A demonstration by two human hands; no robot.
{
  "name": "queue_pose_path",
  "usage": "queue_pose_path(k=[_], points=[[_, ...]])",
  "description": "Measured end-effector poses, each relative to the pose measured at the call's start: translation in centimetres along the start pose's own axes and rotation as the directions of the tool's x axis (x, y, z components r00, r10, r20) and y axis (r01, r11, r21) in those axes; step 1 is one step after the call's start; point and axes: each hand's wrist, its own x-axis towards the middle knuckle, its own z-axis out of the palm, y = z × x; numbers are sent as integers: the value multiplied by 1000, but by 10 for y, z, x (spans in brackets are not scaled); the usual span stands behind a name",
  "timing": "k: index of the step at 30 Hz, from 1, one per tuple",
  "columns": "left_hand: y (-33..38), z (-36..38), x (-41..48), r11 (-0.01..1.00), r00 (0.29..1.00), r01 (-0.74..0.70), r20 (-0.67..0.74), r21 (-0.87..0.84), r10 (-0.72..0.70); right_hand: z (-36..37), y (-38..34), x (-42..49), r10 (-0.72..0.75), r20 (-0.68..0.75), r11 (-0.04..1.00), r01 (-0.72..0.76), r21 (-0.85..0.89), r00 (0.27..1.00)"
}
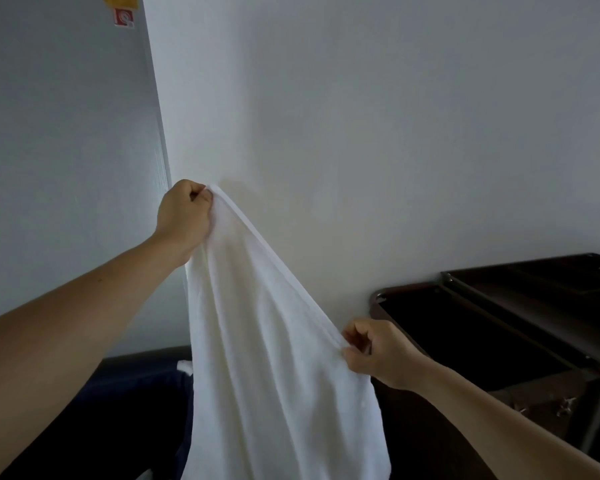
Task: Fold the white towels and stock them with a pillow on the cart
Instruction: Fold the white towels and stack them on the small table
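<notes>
before white wall, left hand (182,216), right hand (378,355) pinching towel (267,341) hem.

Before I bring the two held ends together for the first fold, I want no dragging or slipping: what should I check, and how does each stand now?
1. Left hand grips the white towel at its upper end: ok.
2. Right hand pinches the same hemmed edge lower down: ok.
3. Edge between the hands level: not ok, it slopes down toward the right hand.
4. Edge pulled straight, no sag: ok.
5. Towel's lower end off the floor: cannot tell, it runs out of view.
6. Dark cart clear of the hanging cloth: ok, it stands to the right, apart from it.
</notes>
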Motion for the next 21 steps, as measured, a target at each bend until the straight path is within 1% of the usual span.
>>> queue_pose_path(k=[3,6,8,11,13,16,19,21], points=[[-1,4,1,1000,1000,-10,19,-10,10,6,8,-2,41,17,999,-41,-16,999],[-4,7,3,1000,999,-26,19,13,26,10,18,-1,99,-67,995,-99,8,993],[-8,6,5,1000,1000,-27,9,16,27,12,24,-2,120,-124,992,-113,65,985],[-12,4,8,1000,1000,-16,4,11,16,14,31,-3,153,-165,982,-131,137,974],[-14,4,8,1000,1000,-13,15,29,13,15,34,-3,166,-190,984,-149,101,968],[-17,6,9,999,1000,-2,10,51,2,17,36,-3,163,-189,987,-163,16,968],[-20,8,8,998,1000,-6,8,69,6,21,39,-7,137,-162,987,-149,-65,977],[-21,10,8,999,1000,-1,17,50,1,23,43,-10,126,-139,983,-142,-112,982]])
